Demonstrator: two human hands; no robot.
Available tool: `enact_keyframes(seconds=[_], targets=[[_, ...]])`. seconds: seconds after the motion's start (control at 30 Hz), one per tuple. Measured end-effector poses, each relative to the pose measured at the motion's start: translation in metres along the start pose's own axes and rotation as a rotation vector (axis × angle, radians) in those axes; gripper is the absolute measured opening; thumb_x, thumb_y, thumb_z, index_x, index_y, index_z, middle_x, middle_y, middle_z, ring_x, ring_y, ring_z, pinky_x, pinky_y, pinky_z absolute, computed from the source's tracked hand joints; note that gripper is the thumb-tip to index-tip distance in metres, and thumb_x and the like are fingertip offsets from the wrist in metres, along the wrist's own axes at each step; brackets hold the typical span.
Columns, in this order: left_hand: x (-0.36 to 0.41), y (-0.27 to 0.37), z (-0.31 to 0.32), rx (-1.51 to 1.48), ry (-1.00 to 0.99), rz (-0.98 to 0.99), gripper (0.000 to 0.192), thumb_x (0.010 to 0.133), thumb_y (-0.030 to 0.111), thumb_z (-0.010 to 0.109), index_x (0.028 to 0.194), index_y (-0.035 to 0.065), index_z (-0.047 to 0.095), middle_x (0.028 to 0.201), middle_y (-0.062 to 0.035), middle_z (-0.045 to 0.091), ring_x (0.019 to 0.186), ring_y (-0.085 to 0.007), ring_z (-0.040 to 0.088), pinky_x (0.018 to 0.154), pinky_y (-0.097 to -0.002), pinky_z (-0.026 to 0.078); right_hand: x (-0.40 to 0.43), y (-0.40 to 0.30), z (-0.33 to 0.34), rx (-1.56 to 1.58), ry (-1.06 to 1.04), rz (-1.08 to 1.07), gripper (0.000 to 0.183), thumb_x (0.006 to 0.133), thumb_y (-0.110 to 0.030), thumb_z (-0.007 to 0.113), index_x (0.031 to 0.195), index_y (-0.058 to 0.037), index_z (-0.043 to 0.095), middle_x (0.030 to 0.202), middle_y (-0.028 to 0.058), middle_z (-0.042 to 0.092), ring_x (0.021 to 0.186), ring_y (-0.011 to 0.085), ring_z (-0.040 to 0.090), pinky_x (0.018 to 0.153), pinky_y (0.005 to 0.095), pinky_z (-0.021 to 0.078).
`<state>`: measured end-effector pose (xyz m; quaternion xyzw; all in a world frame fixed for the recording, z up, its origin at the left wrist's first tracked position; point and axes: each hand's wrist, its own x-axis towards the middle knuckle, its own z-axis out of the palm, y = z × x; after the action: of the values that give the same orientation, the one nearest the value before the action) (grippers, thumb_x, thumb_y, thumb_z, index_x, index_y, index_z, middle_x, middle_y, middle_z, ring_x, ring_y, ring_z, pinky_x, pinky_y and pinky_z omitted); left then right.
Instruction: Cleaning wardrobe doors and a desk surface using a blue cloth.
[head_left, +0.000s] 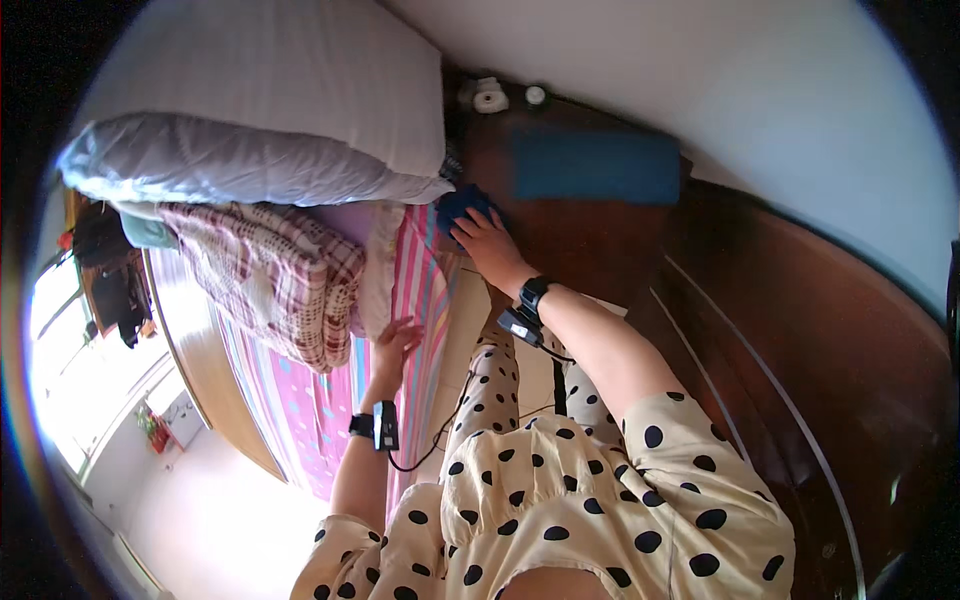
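My right hand rests on a bunched dark blue cloth, fingers spread over it. The cloth sits at the bed-side edge of a dark brown wooden cabinet top, by the corner of a grey-white pillow. Over the pink striped bed sheet, my left hand holds nothing, its fingers apart and slightly curled. Whether it touches the sheet I cannot tell. A folded plaid blanket lies on the bed just left of that hand.
A flat blue rectangular item lies along the wall side of the cabinet top. Behind it stand a small white object and a white-capped container. Dark wooden furniture curves along my right. A window glows at far left.
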<state>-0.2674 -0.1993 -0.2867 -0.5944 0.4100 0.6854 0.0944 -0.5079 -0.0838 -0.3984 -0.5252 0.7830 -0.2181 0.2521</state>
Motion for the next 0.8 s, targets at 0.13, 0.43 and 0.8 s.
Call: enact_keyframes(seconds=[0.13,0.43,0.8], targets=[[-0.034,-0.033,-0.008,-0.108,0.02,-0.092,0.034,0.091,0.016,0.055,0.123,0.0047,0.052,0.108,-0.0092,0.065,0.099,-0.0184,0.062,0.09,-0.0299,0.048,0.01,-0.011,0.008,-0.036,-0.092,-0.15,0.047,0.084,-0.008,0.049,0.131,-0.0126,0.05,0.14,0.0033,0.043,0.136,0.0245,0.03,0.111,0.0494,0.021],[-0.047,-0.026,-0.03,-0.241,0.138,-0.005,0.037,0.092,0.021,0.055,0.125,0.0058,0.049,0.107,-0.0093,0.064,0.096,-0.0171,0.062,0.09,-0.0304,0.047,-0.107,0.031,-0.019,-0.166,-0.277,-0.171,0.046,0.089,-0.011,0.045,0.134,-0.0174,0.046,0.141,0.0006,0.041,0.136,0.0227,0.028,0.112,0.0476,0.0202],[-0.018,0.03,-0.065,-0.713,0.099,0.167,0.067,0.088,0.05,0.059,0.133,0.0046,0.039,0.133,-0.0123,0.048,0.126,-0.0233,0.042,0.106,-0.0372,0.036,-0.265,0.072,-0.061,-0.147,-0.348,0.337,0.041,0.087,-0.005,0.045,0.127,-0.0118,0.053,0.14,0.0068,0.042,0.133,0.0291,0.033,0.109,0.0461,0.0282]])
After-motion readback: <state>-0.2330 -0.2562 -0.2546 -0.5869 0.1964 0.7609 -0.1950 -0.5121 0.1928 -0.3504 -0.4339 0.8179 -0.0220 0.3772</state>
